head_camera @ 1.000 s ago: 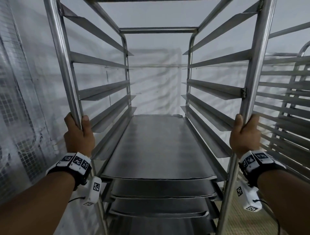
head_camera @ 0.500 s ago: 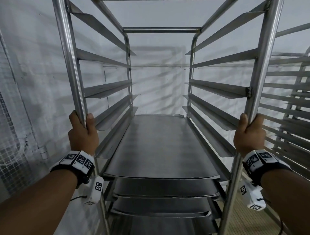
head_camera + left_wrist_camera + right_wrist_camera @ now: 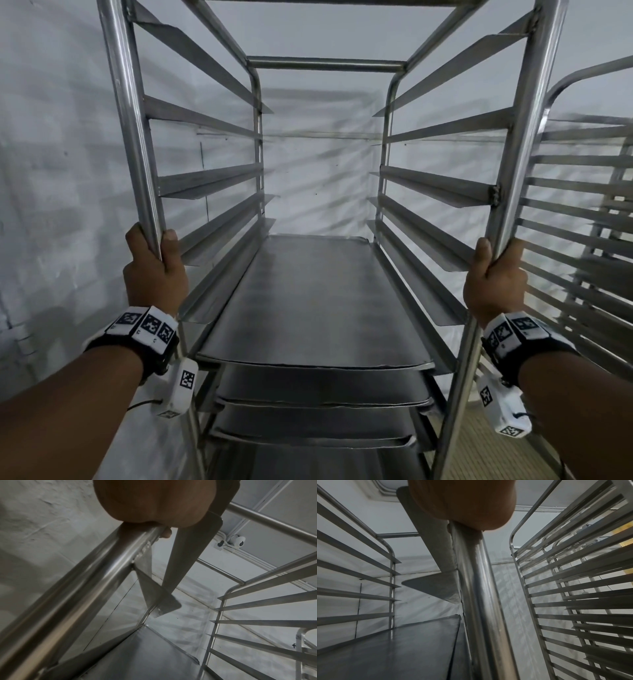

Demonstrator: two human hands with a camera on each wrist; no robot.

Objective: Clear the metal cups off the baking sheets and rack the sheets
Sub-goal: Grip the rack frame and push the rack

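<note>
- The rack (image 3: 325, 65) stands before me, near a white wall (image 3: 61, 171); a second rack (image 3: 582, 212) is just beside it on the right.
- Four sheets (image 3: 315, 301) lie in the rack, one under the other; the runners above them are bare.
- My left hand (image 3: 154, 274) grasps the left front post (image 3: 130, 120).
- My right hand (image 3: 493, 284) grasps the right front post (image 3: 527, 137).

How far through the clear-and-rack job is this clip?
Late stage. Done: several bare baking sheets sit in the rack, no cups visible. In hand: left hand and right hand each grip a front post. Left: upper runners are empty; whether more sheets remain cannot be told.
</note>
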